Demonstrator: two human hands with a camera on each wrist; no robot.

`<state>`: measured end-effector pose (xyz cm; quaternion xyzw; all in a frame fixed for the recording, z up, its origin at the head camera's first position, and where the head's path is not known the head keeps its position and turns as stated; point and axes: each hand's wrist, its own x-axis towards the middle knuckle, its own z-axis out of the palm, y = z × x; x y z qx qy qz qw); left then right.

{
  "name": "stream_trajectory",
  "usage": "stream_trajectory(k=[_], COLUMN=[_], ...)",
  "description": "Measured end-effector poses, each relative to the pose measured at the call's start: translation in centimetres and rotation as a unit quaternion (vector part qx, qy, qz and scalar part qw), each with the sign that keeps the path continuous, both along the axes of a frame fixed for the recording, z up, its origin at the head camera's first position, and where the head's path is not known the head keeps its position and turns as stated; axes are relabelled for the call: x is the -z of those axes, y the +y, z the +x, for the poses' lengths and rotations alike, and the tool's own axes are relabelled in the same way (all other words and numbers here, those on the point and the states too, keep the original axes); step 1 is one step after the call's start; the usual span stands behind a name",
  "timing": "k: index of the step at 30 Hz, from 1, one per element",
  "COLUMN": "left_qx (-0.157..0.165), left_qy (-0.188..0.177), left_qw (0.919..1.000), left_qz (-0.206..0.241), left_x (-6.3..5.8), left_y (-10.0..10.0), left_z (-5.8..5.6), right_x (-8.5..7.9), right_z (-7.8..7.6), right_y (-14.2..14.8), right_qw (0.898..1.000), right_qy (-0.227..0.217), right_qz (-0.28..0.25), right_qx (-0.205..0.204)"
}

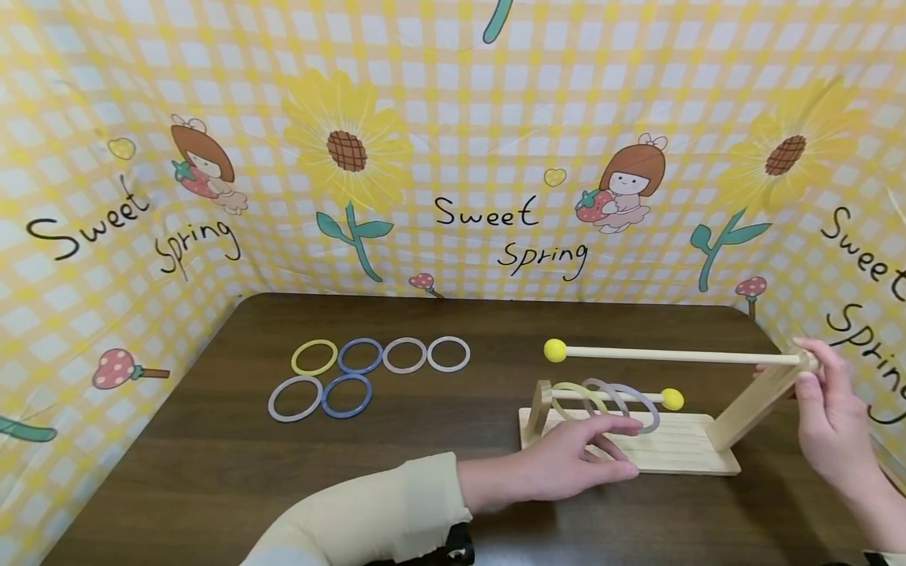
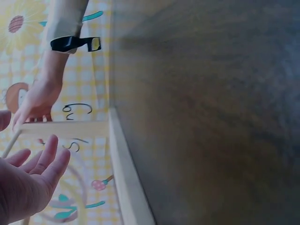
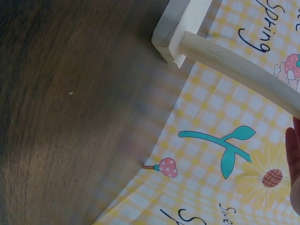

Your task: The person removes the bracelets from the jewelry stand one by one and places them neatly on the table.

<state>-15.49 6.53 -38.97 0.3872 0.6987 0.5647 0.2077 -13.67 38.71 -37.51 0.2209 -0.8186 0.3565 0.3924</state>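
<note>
A pale wooden ring stand [image 1: 679, 444] has two horizontal rods with yellow ball ends. Its tall slanted post [image 1: 757, 401] carries the upper rod [image 1: 672, 355]; a short post [image 1: 541, 405] carries the lower one. My right hand [image 1: 835, 417] grips the tall post at its top. Around the lower rod hang a yellow-green ring [image 1: 559, 409] and purple-tinted rings [image 1: 654, 417]. My left hand [image 1: 566, 464] is just in front of them, its index finger at the lower edge of the outermost ring. In the left wrist view, the left fingers [image 2: 49, 164] are spread and loosely bent.
Several loose rings lie in two rows on the left of the dark wooden table [image 1: 212, 472]: a yellow ring [image 1: 295, 365], blue ones [image 1: 345, 417] and pale ones [image 1: 430, 365]. A checked cloth [image 1: 467, 141] stands around the table's back and sides.
</note>
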Motion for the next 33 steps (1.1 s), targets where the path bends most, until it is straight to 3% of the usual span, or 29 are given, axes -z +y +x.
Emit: stream_trajectory(k=[3,11,25,33], left_qx=[-0.009,-0.032,-0.048,-0.068], left_qy=[-0.019,-0.006,-0.012,0.04], left_qw=[0.9997,0.9978,0.9986,0.9964], left_qz=[-0.012,-0.057,0.017,0.03], left_x=[0.5,0.9,1.0,1.0], left_y=[0.6,1.7,3.4,4.0], left_z=[0.1,-0.1,-0.2,-0.5], right_x=[0.0,-0.1,-0.1,-0.1], right_z=[0.0,-0.1,0.1,0.0], right_y=[-0.1,-0.1,-0.1,0.1], right_qw=[1.0,1.0,1.0,1.0], right_qy=[0.0,-0.003,-0.001,0.001], right_qz=[0.0,-0.005,-0.004,0.018], right_qx=[-0.001,0.001,-0.004,0.001])
